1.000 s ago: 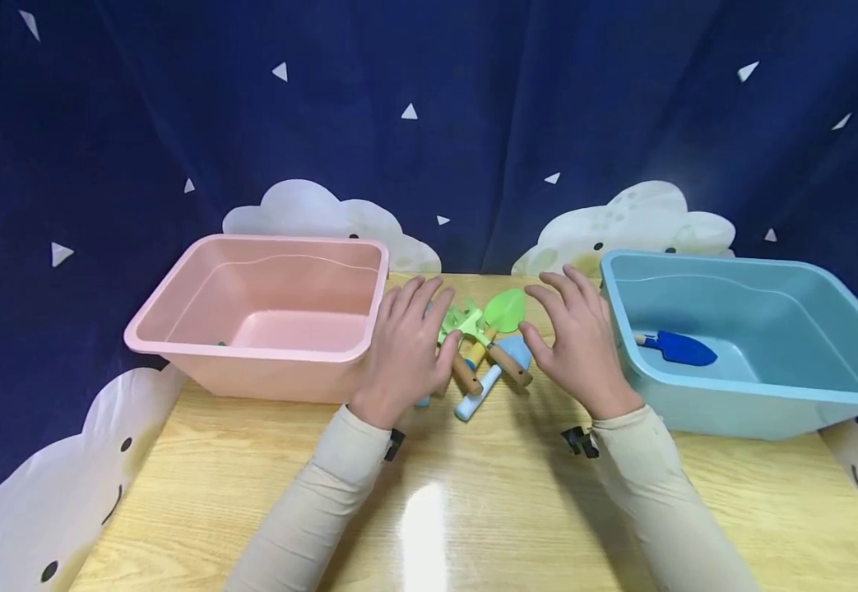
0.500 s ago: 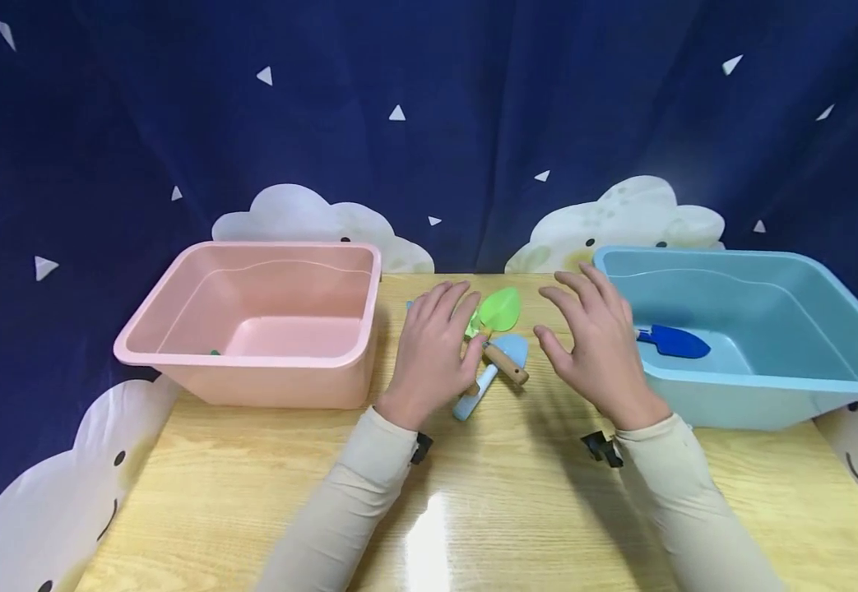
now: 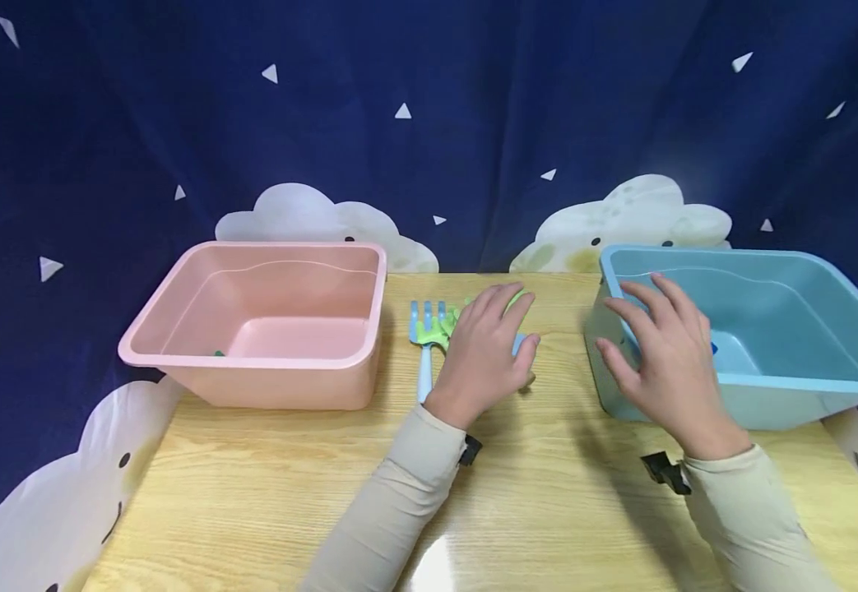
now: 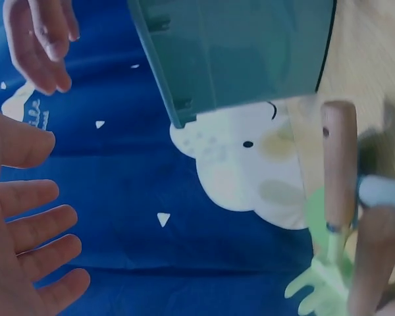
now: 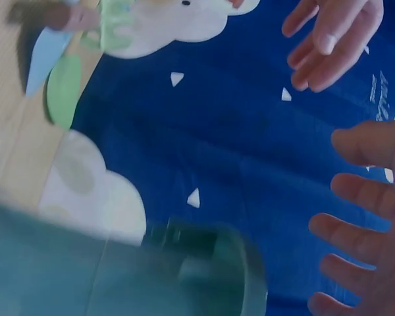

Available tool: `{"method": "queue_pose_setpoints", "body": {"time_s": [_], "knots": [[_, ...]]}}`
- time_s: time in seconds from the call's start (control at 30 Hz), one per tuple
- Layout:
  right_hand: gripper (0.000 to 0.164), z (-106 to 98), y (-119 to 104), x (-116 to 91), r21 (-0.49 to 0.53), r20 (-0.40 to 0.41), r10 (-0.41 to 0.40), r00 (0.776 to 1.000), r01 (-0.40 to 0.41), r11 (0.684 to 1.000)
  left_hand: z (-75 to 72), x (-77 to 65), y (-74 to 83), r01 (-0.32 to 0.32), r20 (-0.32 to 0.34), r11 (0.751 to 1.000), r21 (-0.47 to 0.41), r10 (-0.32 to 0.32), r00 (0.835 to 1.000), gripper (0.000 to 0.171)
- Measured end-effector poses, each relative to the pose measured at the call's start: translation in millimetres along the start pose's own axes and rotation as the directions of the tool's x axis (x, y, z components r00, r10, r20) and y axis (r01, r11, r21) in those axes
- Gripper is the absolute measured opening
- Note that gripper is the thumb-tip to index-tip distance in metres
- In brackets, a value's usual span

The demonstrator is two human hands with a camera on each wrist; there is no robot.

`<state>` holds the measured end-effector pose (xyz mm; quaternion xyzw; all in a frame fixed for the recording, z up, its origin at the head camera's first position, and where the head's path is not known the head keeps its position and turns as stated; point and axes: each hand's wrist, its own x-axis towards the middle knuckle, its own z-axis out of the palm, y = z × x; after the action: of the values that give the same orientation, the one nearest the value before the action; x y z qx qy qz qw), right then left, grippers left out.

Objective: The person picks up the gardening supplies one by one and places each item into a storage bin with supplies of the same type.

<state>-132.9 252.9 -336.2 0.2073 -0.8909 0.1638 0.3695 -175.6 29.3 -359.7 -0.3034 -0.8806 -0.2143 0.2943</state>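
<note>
My left hand [image 3: 484, 353] hovers with spread fingers above a pile of toy garden tools, hiding most of it in the head view. A light blue fork [image 3: 426, 362] and a green rake head [image 3: 434, 330] show to its left. The left wrist view shows a wooden handle [image 4: 340, 164] and a light blue handle [image 4: 385, 192]. A green shovel blade [image 5: 64, 92] and a light blue blade [image 5: 45, 56] appear in the right wrist view. My right hand [image 3: 669, 362], fingers loosely spread and holding nothing, is over the near left rim of the blue tub [image 3: 806, 384].
A pink tub [image 3: 251, 362] stands on the left, a small green piece [image 3: 219, 353] in it. Inside the blue tub, a dark blue trowel [image 3: 714, 349] is mostly hidden by my right hand. A navy curtain [image 3: 466, 107] hangs behind the wooden table [image 3: 266, 485].
Both hands have moved right. The left passed over the tools, uncovering the light blue fork; the right came over the blue tub's rim, covering the trowel. The tools appear unmoved.
</note>
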Motion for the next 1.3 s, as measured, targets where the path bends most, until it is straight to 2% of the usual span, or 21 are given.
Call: {"method": "queue_pose_setpoints", "body": {"time_s": [0.2,0.37,0.47,0.57,0.67,0.77,0.87,0.97,1.1,1.2,1.3], "knots": [[0.074,-20,20,-18,-0.026,-0.061,0.07,0.996,-0.072,0.997,12.7,-1.4,8.0,-0.005,0.057,1.0,0.009,0.005,0.998,0.044],[0.079,-42,38,-35,-0.104,-0.103,0.101,0.99,-0.111,0.988,26.8,-5.2,11.8,-0.014,0.101,1.0,0.025,0.011,0.995,0.041],[0.085,-54,52,-45,-0.152,-0.106,0.149,0.983,-0.164,0.975,36.2,-8.3,16.3,-0.01,0.136,0.999,0.043,0.004,0.991,0.04],[0.092,-62,67,-58,-0.165,-0.119,0.231,0.966,-0.249,0.954,47.9,-11.2,22.6,-0.031,0.166,0.997,0.076,0.018,0.986,0.039],[0.092,-67,80,-77,-0.126,-0.16,0.31,0.937,-0.331,0.935,59.9,-14.0,31.1,-0.075,0.194,0.993,0.089,0.057,0.979,0.038],[0.086,-69,91,-95,-0.086,-0.191,0.348,0.918,-0.369,0.925,70.5,-17.6,39.2,-0.1,0.22,0.992,0.074,0.082,0.972,0.038],[0.084,-70,99,-107,-0.075,-0.188,0.372,0.909,-0.391,0.917,77.6,-19.8,46.3,-0.101,0.244,0.994,0.045,0.087,0.966,0.039],[0.091,-69,107,-115,-0.11,-0.143,0.38,0.914,-0.396,0.912,81.1,-20.6,51.6,-0.101,0.26,0.995,0.018,0.093,0.961,0.039],[0.098,-57,123,-125,-0.204,-0.09,0.31,0.947,-0.322,0.925,83.4,-21.6,55.8,-0.107,0.274,0.994,0.009,0.101,0.957,0.04],[0.099,-46,133,-131,-0.246,-0.104,0.274,0.956,-0.291,0.925,84.8,-23.0,56.9,-0.11,0.28,0.994,0.014,0.102,0.955,0.039],[0.098,-40,138,-134,-0.25,-0.14,0.274,0.952,-0.301,0.92,86.2,-24.7,56.9,-0.108,0.286,0.994,0.005,0.102,0.953,0.039]]}}
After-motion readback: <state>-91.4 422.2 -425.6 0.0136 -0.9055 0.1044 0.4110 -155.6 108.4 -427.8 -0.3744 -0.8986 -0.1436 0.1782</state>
